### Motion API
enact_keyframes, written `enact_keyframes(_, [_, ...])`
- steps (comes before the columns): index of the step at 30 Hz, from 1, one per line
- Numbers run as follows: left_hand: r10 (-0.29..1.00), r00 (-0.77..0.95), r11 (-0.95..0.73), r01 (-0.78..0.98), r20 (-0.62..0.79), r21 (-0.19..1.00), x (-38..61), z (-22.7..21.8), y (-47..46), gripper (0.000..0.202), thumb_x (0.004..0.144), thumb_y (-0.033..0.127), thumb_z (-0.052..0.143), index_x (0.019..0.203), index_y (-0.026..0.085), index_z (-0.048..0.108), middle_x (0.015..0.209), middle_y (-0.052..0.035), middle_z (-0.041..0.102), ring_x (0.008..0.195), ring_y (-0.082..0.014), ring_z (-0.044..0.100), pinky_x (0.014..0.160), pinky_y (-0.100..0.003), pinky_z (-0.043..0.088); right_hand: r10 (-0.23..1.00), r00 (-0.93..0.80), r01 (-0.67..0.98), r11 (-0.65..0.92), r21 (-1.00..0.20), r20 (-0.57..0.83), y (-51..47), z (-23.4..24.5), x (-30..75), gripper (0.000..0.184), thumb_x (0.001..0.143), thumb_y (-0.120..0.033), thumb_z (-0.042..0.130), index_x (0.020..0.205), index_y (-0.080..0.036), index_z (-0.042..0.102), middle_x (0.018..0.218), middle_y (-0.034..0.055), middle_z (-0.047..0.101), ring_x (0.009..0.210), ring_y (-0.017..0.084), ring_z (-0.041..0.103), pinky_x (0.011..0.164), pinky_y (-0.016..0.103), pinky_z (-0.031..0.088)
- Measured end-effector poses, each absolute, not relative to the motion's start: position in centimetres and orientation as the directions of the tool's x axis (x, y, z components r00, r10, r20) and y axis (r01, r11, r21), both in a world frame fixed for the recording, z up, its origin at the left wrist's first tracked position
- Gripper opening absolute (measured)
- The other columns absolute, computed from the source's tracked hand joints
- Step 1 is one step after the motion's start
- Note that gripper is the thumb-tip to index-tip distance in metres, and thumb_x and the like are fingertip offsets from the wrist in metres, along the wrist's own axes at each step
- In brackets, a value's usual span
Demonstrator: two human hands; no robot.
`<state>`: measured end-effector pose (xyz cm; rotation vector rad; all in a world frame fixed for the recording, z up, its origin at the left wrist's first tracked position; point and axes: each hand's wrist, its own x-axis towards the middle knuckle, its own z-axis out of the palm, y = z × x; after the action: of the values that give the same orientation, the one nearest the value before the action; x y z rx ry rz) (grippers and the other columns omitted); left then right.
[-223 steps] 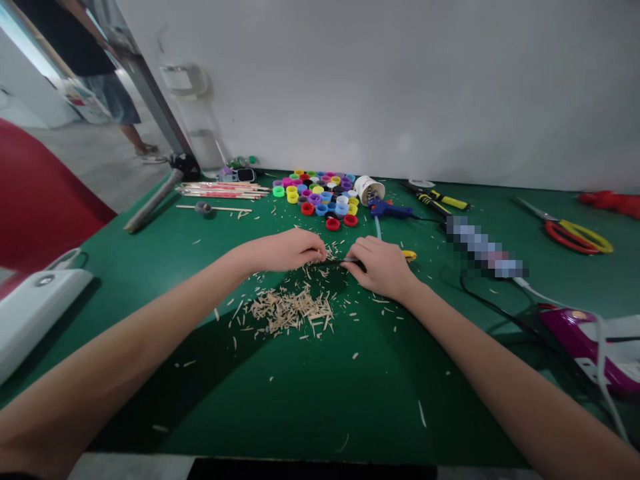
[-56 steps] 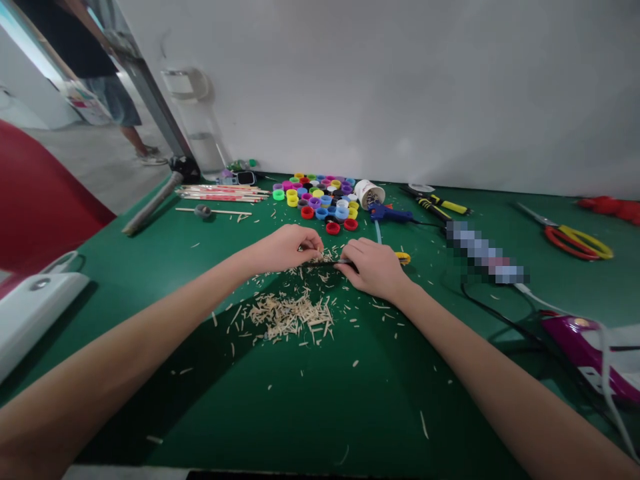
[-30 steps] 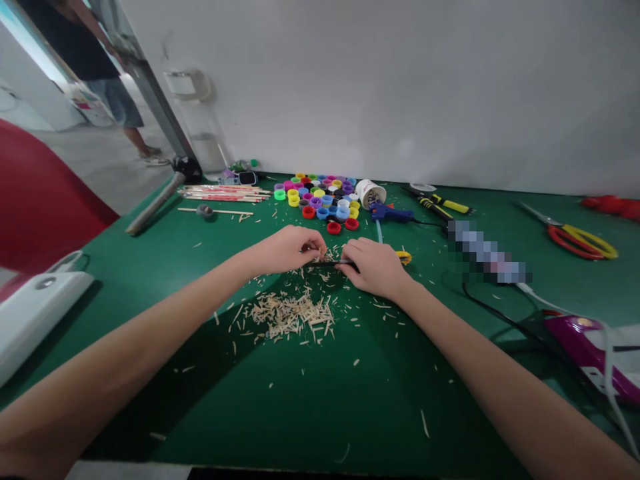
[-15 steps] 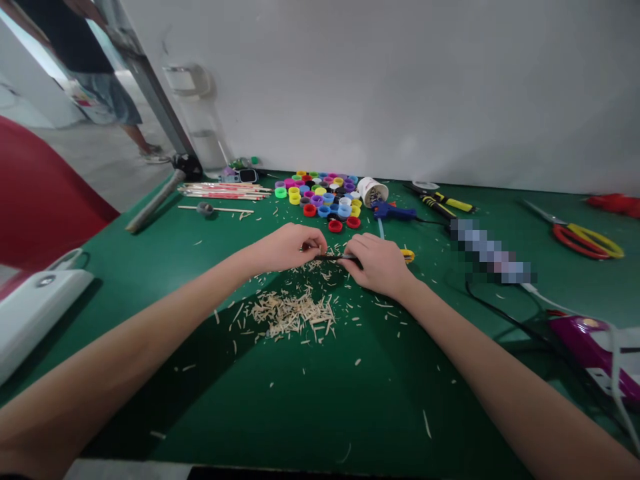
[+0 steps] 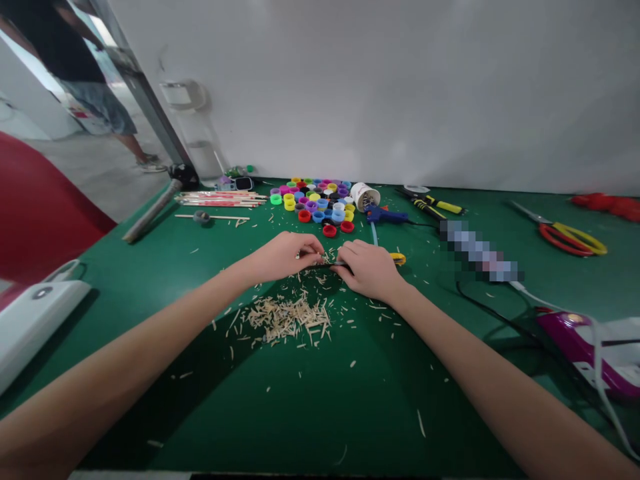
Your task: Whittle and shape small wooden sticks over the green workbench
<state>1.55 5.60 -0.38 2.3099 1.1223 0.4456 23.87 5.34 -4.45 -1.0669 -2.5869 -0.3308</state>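
Observation:
Both hands are close together over the green table (image 5: 310,413), above scattered wood bits. My right hand (image 5: 369,268) is closed around what looks like a utility knife (image 5: 398,259); its yellow end shows behind the palm, and a thin dark and grey strip points from the fingers towards the left. My left hand (image 5: 285,257) has its thumb and fingertips pinched at the strip's far end; whatever they hold is too small to make out. Nearer to me lies a heap of short wooden stick pieces (image 5: 290,319), with slivers strewn around.
Behind the hands are many coloured bottle caps (image 5: 320,207), a tipped white tub (image 5: 365,197) and a blue glue gun (image 5: 386,215). Bundled sticks (image 5: 220,199) and a hammer (image 5: 155,207) lie left, scissors (image 5: 565,237) and cables right. A person (image 5: 85,80) stands beyond the table.
The whole view has shifted slightly, so things appear a little lower and further left. The hands stay close together, with the left fingers slightly more spread at the strip's end.

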Motion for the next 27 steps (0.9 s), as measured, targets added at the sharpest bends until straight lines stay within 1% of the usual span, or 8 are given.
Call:
enact_keyframes(4, [0.816, 0.573, -0.507, 0.646, 0.077, 0.57, 1.52, -0.36, 5.7, 0.021, 0.086, 0.034, 0.05, 0.092, 0.02, 0.064, 0.086, -0.0031, 0.071, 0.076, -0.0143, 0.064, 0.066, -0.026, 0.048, 0.63, -0.648, 0.725, 0.682, 0.095, 0.428, 5.19, -4.64, 23.98, 0.021, 0.091, -0.035, 0.044, 0.08, -0.018, 0.051, 0.078, 0.003, 0.057, 0.073, 0.015, 0.046, 0.056, 0.028, 0.024])
enact_keyframes(10, [0.804, 0.586, -0.529, 0.634, 0.095, 0.564, 1.53, -0.46, 5.62, 0.021, 0.087, 0.032, 0.047, 0.091, 0.02, 0.064, 0.084, -0.0037, 0.07, 0.071, -0.0137, 0.062, 0.061, -0.026, 0.045, 0.643, -0.676, 0.712, 0.696, 0.094, 0.359, 5.51, -4.61, 23.9, 0.022, 0.09, -0.038, 0.045, 0.081, -0.019, 0.052, 0.076, 0.0028, 0.057, 0.071, 0.016, 0.046, 0.052, 0.028, 0.02])
enact_keyframes(15, [0.832, 0.545, -0.491, 0.635, 0.105, 0.596, 1.42, -0.8, 5.72, 0.016, 0.085, 0.032, 0.049, 0.085, 0.02, 0.061, 0.082, -0.0022, 0.07, 0.075, -0.0138, 0.063, 0.065, -0.026, 0.046, 0.624, -0.656, 0.72, 0.686, 0.103, 0.425, 5.34, -4.64, 23.95, 0.021, 0.091, -0.035, 0.044, 0.08, -0.018, 0.052, 0.076, 0.0033, 0.057, 0.073, 0.015, 0.046, 0.055, 0.028, 0.023])
enact_keyframes(20, [0.834, 0.539, -0.498, 0.64, 0.119, 0.585, 1.32, -0.92, 5.77, 0.012, 0.084, 0.029, 0.05, 0.081, 0.02, 0.059, 0.082, -0.0013, 0.068, 0.074, -0.013, 0.061, 0.065, -0.026, 0.045, 0.634, -0.669, 0.713, 0.695, 0.095, 0.388, 5.32, -4.63, 23.92, 0.021, 0.09, -0.036, 0.045, 0.079, -0.019, 0.051, 0.076, 0.0022, 0.056, 0.071, 0.015, 0.045, 0.053, 0.028, 0.02])
enact_keyframes(24, [0.839, 0.534, -0.485, 0.646, 0.106, 0.589, 1.17, -0.88, 5.74, 0.014, 0.084, 0.031, 0.051, 0.079, 0.02, 0.057, 0.081, -0.002, 0.067, 0.073, -0.0133, 0.06, 0.063, -0.026, 0.045, 0.63, -0.657, 0.717, 0.692, 0.086, 0.414, 5.38, -4.68, 23.93, 0.021, 0.091, -0.035, 0.044, 0.08, -0.019, 0.052, 0.077, 0.0032, 0.057, 0.072, 0.016, 0.046, 0.055, 0.028, 0.022])
enact_keyframes(27, [0.836, 0.538, -0.489, 0.641, 0.108, 0.591, 1.1, -0.88, 5.74, 0.015, 0.084, 0.032, 0.051, 0.078, 0.02, 0.056, 0.08, -0.0018, 0.067, 0.072, -0.0132, 0.06, 0.062, -0.026, 0.046, 0.636, -0.675, 0.707, 0.703, 0.079, 0.374, 5.42, -4.62, 23.9, 0.021, 0.09, -0.036, 0.045, 0.08, -0.019, 0.051, 0.077, 0.0024, 0.057, 0.071, 0.015, 0.046, 0.053, 0.028, 0.021])
